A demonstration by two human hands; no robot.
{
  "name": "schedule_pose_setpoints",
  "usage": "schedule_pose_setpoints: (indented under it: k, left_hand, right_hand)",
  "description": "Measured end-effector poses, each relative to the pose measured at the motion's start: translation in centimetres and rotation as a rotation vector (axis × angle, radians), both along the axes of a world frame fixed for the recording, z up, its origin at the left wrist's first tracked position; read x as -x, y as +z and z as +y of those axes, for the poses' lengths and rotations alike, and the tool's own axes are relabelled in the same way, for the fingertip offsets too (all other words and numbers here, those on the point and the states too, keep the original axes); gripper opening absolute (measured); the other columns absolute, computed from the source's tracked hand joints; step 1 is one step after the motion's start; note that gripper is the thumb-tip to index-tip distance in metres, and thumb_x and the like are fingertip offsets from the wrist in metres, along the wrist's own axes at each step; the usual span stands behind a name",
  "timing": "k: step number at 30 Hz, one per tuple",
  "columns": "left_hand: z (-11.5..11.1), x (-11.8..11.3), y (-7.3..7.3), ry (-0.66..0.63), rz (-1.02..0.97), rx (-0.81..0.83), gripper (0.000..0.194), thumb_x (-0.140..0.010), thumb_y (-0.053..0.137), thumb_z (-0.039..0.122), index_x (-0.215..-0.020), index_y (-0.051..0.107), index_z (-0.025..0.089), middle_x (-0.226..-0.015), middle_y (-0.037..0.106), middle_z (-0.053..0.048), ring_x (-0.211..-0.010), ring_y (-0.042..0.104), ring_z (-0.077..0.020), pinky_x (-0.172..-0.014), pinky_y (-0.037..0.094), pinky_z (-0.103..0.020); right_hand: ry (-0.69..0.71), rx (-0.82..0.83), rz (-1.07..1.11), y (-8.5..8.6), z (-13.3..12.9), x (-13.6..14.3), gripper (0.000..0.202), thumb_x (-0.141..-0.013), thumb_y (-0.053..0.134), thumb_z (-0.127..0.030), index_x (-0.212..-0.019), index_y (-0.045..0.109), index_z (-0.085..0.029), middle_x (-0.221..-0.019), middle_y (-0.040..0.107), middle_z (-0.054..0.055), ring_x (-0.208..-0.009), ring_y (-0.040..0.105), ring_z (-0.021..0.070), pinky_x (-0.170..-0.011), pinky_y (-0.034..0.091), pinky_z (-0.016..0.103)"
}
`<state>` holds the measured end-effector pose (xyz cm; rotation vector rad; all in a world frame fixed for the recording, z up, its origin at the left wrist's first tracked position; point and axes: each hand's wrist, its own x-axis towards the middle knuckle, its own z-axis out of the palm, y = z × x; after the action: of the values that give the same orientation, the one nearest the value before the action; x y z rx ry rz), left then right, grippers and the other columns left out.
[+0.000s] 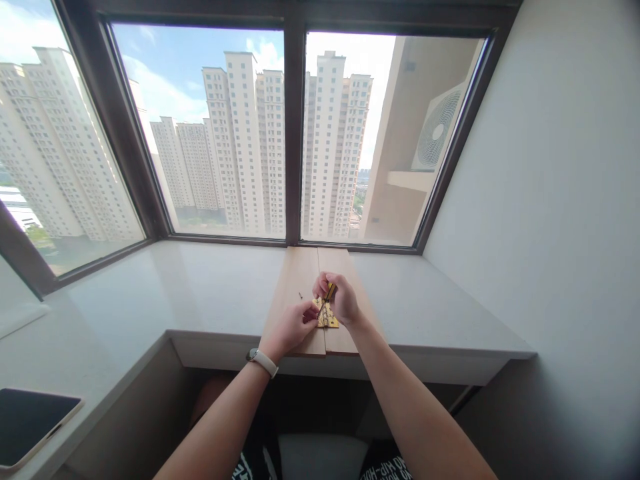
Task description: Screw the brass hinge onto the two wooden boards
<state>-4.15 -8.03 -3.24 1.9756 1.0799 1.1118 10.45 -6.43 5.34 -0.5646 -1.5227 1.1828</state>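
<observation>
White counter: runs below dark-framed windows
Right hand: wrapped around a yellow-and-black screwdriver, tilted down at the hinge
Left hand: fingertips beside the screwdriver's lower end; cannot tell whether they pinch anything
Gold hinge: across the seam between two wooden boards
Small screw: on the left board

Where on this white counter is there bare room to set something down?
Left of the wooden boards, back to the window frame; also right of them, toward the wall. The boards' middle is crowded: left hand, right hand, yellow-handled tool, golden hinge, loose screw. A dark-screened device lies near left.
</observation>
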Motion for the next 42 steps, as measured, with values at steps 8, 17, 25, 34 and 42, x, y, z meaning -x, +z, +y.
schedule_pose_setpoints:
  k: [8,17,25,34,42]
  left_hand:
    - [-0.3,0.1,0.1,0.035,0.013,-0.015,0.01,-0.085,0.059,0.022,-0.093,0.064,0.019,-0.087,0.072,-0.005,-0.081,0.067,-0.0186,-0.076,0.052,-0.029]
    - [-0.7,0.1,0.5,0.047,0.027,-0.016,0.011,-0.087,0.058,0.025,-0.093,0.065,0.019,-0.088,0.073,-0.006,-0.081,0.067,-0.0188,-0.074,0.051,-0.029]
    - [-1.0,0.1,0.6,0.052,0.035,-0.006,0.011,-0.085,0.059,0.027,-0.088,0.064,0.018,-0.081,0.07,-0.005,-0.075,0.064,-0.0179,-0.069,0.049,-0.028]
    - [-0.7,0.3,0.6,0.064,0.055,-0.019,0.017,-0.086,0.058,0.03,-0.084,0.067,0.017,-0.083,0.071,-0.006,-0.076,0.063,-0.0184,-0.071,0.048,-0.029]
    - [-0.2,0.2,0.0,0.059,0.049,-0.016,0.018,-0.087,0.057,0.03,-0.086,0.068,0.016,-0.084,0.072,-0.006,-0.078,0.064,-0.0195,-0.072,0.049,-0.03]
  right_hand:
    - [-0.124,-0.279,-0.638,5.3,-0.2,-3.4,0.016,-0.089,0.056,-0.036,-0.089,0.061,-0.021,-0.064,0.046,-0.005,-0.059,0.042,0.012,-0.06,0.035,0.025]
    - [-0.153,-0.467,-0.981,7.8,-0.9,-4.7,0.023,-0.087,0.054,-0.012,-0.1,0.071,-0.021,-0.085,0.068,0.003,-0.074,0.058,0.0147,-0.071,0.041,0.027]
    - [-0.379,-0.596,-1.056,7.6,-0.6,-3.5,0.027,-0.088,0.065,-0.039,-0.069,0.064,-0.02,-0.063,0.061,0.002,-0.06,0.05,0.0149,-0.059,0.031,0.029]
    - [-0.388,-0.647,-1.147,8.0,-1.1,-3.0,0.021,-0.089,0.066,-0.04,-0.082,0.066,-0.02,-0.081,0.066,0.007,-0.074,0.058,0.0198,-0.066,0.035,0.03]
    - [-0.18,-0.592,-1.1,8.2,-0.9,-3.4,0.015,-0.087,0.059,-0.012,-0.093,0.069,-0.021,-0.089,0.07,0.006,-0.08,0.061,0.0185,-0.07,0.04,0.028]
